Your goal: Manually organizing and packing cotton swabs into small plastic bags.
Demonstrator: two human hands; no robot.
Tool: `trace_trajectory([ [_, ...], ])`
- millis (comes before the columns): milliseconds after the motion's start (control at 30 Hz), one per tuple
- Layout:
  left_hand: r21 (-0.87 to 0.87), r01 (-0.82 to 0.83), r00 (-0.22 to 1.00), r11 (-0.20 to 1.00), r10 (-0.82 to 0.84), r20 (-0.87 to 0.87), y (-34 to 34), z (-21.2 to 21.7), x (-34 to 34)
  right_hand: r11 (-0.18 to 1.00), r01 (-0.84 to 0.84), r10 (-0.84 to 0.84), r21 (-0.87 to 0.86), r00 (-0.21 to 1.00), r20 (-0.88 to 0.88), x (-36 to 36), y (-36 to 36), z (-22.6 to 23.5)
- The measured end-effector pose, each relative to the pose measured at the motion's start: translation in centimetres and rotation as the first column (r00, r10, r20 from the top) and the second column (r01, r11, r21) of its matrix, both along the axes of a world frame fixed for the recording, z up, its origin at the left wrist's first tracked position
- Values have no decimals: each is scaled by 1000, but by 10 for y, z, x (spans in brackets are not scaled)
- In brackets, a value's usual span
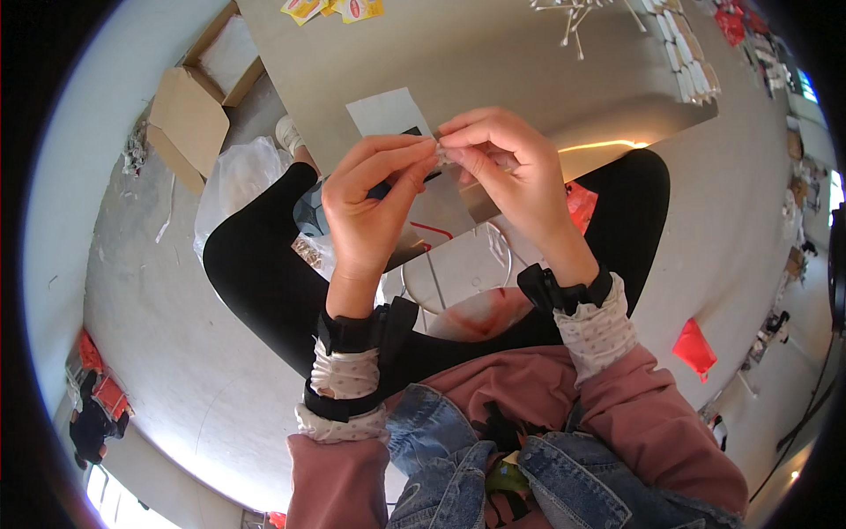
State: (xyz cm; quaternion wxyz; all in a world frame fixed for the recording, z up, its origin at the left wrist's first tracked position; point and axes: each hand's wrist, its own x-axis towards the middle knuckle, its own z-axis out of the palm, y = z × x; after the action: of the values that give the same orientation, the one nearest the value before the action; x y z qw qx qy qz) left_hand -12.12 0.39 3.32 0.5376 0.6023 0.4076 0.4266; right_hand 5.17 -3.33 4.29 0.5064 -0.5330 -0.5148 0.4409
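Right now both hands meet above the near part of the table (520, 66), fingertip to fingertip. The left hand (368, 198) has its thumb and fingers drawn together on a small pale thing (441, 153), and the right hand (515, 167) pinches the same thing from the other side; it is too small and too covered to tell what it is. Just beyond the left hand, by the table's left edge, lies a white sheet (384, 112). Farther up, near that same edge, are yellow packets (352, 9). White-tipped sticks (575, 18) lie loose toward the far side, and a row of white packs (687, 55) runs along the right edge down to the near right corner. Off the left edge, an open cardboard box (187, 119) and a clear plastic bag (233, 189) stand on the floor
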Motion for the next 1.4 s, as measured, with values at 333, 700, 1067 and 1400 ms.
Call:
trace_trajectory([
  [333, -72, -4, 1000, 997, 6, 28, -4, -4, 0, 999, 22, -28, -41, 989, -144, 3, -2, -3],
  [700, -149, 12, 997, 989, 0, 78, -3, -3, -4, 972, -19, 13, -235, 1000, -25, 15, -3, 16],
  [1067, -121, 54, 998, 991, -48, 50, 0, -2, -4, 998, -47, 39, 45, 985, 166, 24, 0, 4],
  [1400, -105, 1, 997, 995, 7, 78, -1, -3, 0, 998, -57, 56, -39, 998, -37, 18, -1, 5],
])
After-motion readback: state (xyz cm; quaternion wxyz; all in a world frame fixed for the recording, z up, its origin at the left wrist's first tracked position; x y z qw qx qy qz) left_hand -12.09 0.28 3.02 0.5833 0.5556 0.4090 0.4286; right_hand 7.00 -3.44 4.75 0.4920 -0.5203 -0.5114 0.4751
